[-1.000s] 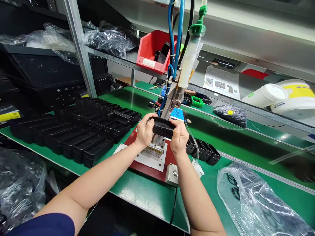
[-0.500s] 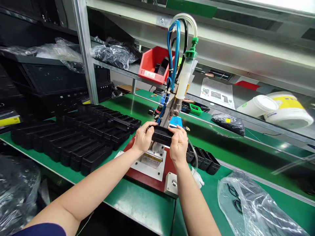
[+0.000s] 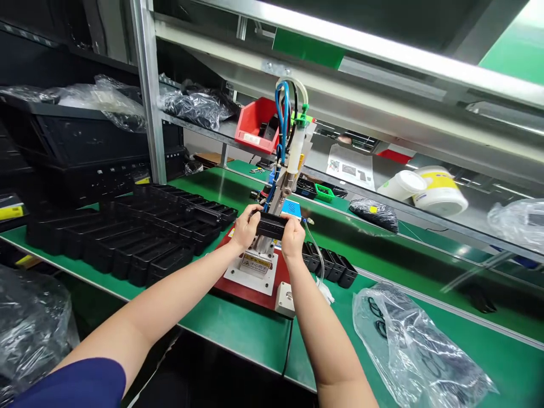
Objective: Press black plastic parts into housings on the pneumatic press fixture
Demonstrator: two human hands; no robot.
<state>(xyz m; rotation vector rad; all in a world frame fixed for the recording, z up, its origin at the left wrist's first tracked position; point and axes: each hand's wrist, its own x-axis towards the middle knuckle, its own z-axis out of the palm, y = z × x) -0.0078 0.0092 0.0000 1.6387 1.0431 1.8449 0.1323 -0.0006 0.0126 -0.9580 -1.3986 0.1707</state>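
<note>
Between my two hands is a long black plastic housing (image 3: 272, 225), held level at the dispensing machine. My left hand (image 3: 245, 228) grips its left end, thumb on the near side. The right end sits in my right hand (image 3: 293, 237), fingers closed round it. Just behind the housing rises the machine's syringe (image 3: 296, 148), with a green cap and blue hoses. Below it are the metal fixture with a yellow warning label (image 3: 256, 263) and the red base (image 3: 225, 288). Where the housing meets the fixture or nozzle is hidden.
Rows of black housings (image 3: 140, 255) cover the bench on the left; several more (image 3: 335, 266) stand at right. A clear bag with black rings (image 3: 408, 340) lies at front right. On the shelf above are a red bin (image 3: 258, 126) and white tubs (image 3: 440, 190).
The view has shifted and pulled back a little, so the machine appears smaller and lower. Both hands keep hold of the black housing, whose near side now faces me more.
</note>
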